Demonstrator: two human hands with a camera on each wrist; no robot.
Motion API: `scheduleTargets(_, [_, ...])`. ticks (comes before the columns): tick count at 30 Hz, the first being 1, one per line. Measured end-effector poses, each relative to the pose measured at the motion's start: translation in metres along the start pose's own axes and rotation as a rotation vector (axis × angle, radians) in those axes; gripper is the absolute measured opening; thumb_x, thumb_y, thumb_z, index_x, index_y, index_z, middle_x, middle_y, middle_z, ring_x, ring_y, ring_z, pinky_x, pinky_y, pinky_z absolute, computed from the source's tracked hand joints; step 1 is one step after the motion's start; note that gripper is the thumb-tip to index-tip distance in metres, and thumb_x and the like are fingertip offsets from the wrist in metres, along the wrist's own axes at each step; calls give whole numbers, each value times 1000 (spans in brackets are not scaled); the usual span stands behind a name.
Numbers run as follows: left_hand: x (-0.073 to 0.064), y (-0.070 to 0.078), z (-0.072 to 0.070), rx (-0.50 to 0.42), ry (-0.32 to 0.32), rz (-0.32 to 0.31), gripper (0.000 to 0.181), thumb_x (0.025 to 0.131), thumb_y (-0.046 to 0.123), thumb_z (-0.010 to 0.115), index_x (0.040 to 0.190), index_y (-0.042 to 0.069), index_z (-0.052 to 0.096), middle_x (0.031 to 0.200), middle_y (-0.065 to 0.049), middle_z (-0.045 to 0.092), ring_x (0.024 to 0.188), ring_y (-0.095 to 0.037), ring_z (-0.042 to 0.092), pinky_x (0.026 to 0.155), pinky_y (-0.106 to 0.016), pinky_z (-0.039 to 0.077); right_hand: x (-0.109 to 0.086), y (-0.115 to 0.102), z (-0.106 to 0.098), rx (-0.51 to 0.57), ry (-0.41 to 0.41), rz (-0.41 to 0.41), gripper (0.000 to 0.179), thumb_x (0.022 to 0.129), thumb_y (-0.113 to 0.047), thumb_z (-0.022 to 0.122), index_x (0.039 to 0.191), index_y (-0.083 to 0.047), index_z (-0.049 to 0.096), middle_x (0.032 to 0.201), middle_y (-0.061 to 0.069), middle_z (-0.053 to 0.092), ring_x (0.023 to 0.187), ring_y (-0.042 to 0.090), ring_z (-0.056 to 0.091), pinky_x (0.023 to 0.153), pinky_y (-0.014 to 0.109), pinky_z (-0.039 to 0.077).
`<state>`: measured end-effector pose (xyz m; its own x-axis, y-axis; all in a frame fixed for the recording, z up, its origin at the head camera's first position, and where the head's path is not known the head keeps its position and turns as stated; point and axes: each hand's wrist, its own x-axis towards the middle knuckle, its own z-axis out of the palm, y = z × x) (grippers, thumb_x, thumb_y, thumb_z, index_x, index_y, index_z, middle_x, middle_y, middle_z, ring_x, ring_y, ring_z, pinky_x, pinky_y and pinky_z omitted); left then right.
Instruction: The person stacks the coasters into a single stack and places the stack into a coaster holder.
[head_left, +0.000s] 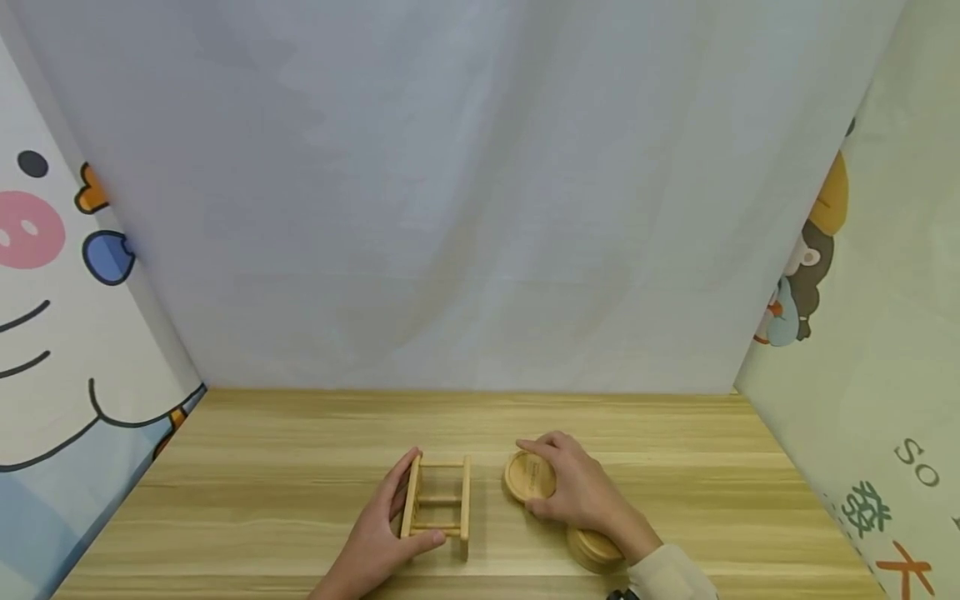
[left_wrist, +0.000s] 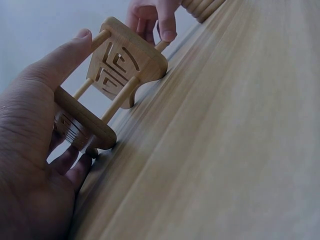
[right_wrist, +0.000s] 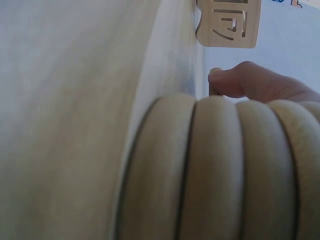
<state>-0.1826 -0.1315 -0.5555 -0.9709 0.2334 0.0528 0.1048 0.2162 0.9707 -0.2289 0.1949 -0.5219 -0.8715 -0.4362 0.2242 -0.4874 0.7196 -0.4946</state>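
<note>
Left hand point(head_left: 378, 529) grasping a wooden rack point(head_left: 466, 500): the thumb reaches across its near end while the fingers lie along the outer face of its left side panel. Right hand point(head_left: 581, 487) grasping a round wooden coaster point(head_left: 528, 477) by the rim, thumb at the near edge and fingers at the far edge; whether the coaster touches the tabletop cannot be told. The rack stands on the wooden tabletop point(head_left: 300, 467), left of the coaster and apart from it; its two side panels, cut with a slotted pattern, are joined by round rods. Near and to the right, partly beneath the right wrist, a stack of coasters point(head_left: 596, 550) rests on the tabletop; the right wrist view shows several thick, rounded rims set one against another. A cream sleeve point(head_left: 671, 575) covers the right forearm, with a dark band point(head_left: 621, 595) at the wrist, cut off by the near edge of the view. Beyond the tabletop hangs a white cloth point(head_left: 375, 208). To the left rises a printed cartoon panel point(head_left: 30, 292) with a pink snout; to the right, a pale green panel point(head_left: 900, 333) with figures and lettering.
</note>
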Motion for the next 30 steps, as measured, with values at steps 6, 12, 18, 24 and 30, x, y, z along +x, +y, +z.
scheduleTargets(6, [0,-2,-1,-2,-5,-2,106,97,26,90,179,26,24,183,-14,21,165,-44,30,126,-62,40,0,0,2,-8,25,0,79,81,-18,96,154,-10,67,133,9,63,117,27,63,95,51,59])
scheduleTargets(12, [-1,-1,-1,-19,-8,6,106,96,25,91,179,23,24,183,-17,22,164,-46,32,123,-58,46,-2,-1,1,-12,54,-3,81,78,-18,95,154,-9,67,135,11,63,119,28,64,95,52,59])
scheduleTargets(18, [-1,1,0,-11,-5,9,106,96,26,91,179,24,24,183,-15,22,165,-44,32,124,-57,44,-3,-2,-2,-18,86,-10,81,78,-19,96,153,-8,68,135,10,64,119,29,64,94,52,59])
scheduleTargets(24, [-1,-1,0,-10,-7,1,107,96,26,91,179,24,24,183,-15,23,164,-45,32,124,-56,45,-5,-3,-4,-11,111,-11,81,77,-19,95,153,-9,68,134,9,65,118,29,65,92,50,60])
scheduleTargets(30, [-2,0,0,-22,-2,-12,108,95,26,92,179,24,24,183,-14,24,164,-45,33,123,-53,46,-4,-4,-5,5,104,-22,80,78,-18,95,153,-8,68,134,10,65,118,28,65,92,49,60])
